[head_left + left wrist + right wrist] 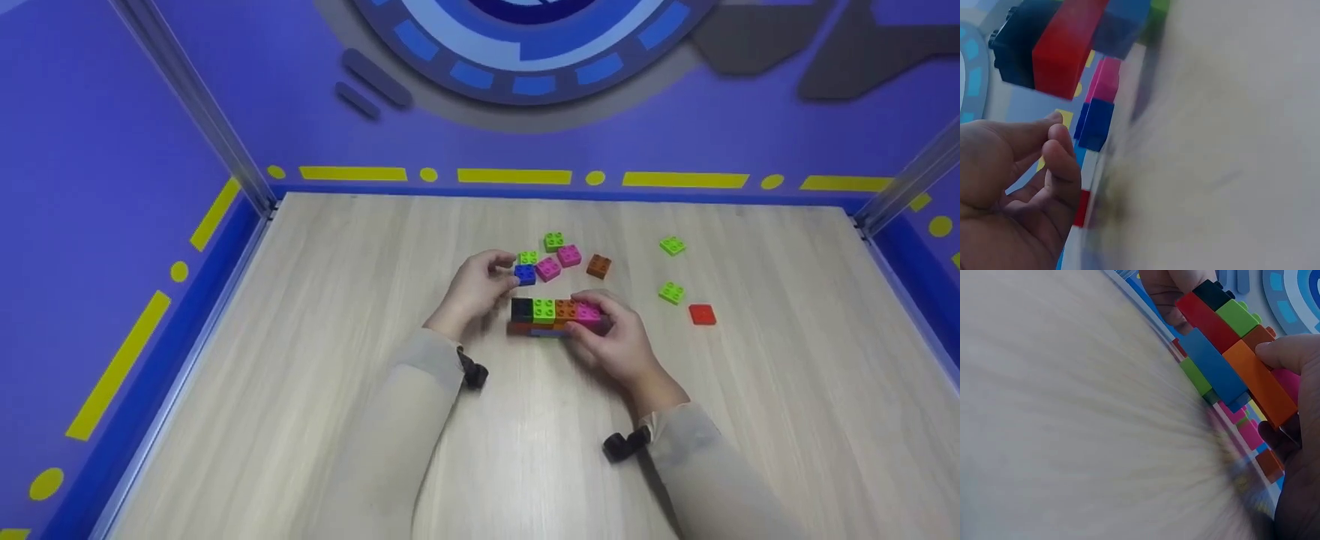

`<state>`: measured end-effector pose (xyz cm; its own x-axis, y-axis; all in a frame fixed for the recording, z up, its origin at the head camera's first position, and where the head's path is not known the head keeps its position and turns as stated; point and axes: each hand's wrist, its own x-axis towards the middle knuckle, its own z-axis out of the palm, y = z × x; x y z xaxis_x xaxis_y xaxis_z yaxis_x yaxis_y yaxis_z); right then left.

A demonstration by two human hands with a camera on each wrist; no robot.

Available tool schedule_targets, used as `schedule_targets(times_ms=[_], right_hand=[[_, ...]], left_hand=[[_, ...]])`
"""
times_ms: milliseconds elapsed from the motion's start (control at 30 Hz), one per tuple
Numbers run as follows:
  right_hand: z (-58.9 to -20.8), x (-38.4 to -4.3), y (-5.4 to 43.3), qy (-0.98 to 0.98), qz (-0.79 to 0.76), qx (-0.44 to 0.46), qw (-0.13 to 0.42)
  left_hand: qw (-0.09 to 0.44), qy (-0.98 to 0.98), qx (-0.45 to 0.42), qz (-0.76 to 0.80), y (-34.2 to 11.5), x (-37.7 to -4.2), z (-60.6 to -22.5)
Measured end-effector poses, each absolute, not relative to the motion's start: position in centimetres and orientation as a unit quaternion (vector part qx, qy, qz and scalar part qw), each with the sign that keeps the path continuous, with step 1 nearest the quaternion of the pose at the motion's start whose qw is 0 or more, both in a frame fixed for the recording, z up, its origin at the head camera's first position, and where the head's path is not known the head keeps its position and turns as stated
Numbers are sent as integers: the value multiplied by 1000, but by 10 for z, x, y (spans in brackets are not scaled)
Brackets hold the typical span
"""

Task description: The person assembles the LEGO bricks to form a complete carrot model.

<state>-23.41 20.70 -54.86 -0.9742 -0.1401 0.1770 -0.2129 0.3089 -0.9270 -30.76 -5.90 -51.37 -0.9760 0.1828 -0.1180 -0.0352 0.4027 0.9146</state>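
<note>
My right hand [622,341] grips the right end of a stack of toy building bricks [544,310], thumb on the near side. Black, lime, brown and pink bricks form its top row. Below them the right wrist view shows a red brick [1210,323], an orange brick [1258,382] and a blue brick [1213,368], with lime underneath. To the left of the stack is my left hand [472,289], fingers loosely bent and nothing visible between them. Its fingertips are right by a loose dark blue brick [525,275], which appears apart from them in the left wrist view.
Behind the stack lie loose pink bricks [548,268], lime bricks [553,241] and a brown brick [598,266]. Farther right are two flat lime bricks [672,292] and a flat red brick [703,314]. Blue panels [225,97] wall the wooden table [337,255].
</note>
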Motion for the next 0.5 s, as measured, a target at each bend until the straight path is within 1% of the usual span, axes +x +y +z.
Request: schedule_targets(times_ms=[133, 333, 500], right_hand=[[-547, -235, 205, -808, 578, 108, 32], [-547, -235, 204, -799, 591, 102, 33], [-547, -233, 207, -800, 591, 94, 22]], left_hand=[[110, 837, 31, 536, -51, -313, -511], [95, 868, 26, 487, -45, -319, -511], [101, 878, 26, 467, -44, -319, -512]])
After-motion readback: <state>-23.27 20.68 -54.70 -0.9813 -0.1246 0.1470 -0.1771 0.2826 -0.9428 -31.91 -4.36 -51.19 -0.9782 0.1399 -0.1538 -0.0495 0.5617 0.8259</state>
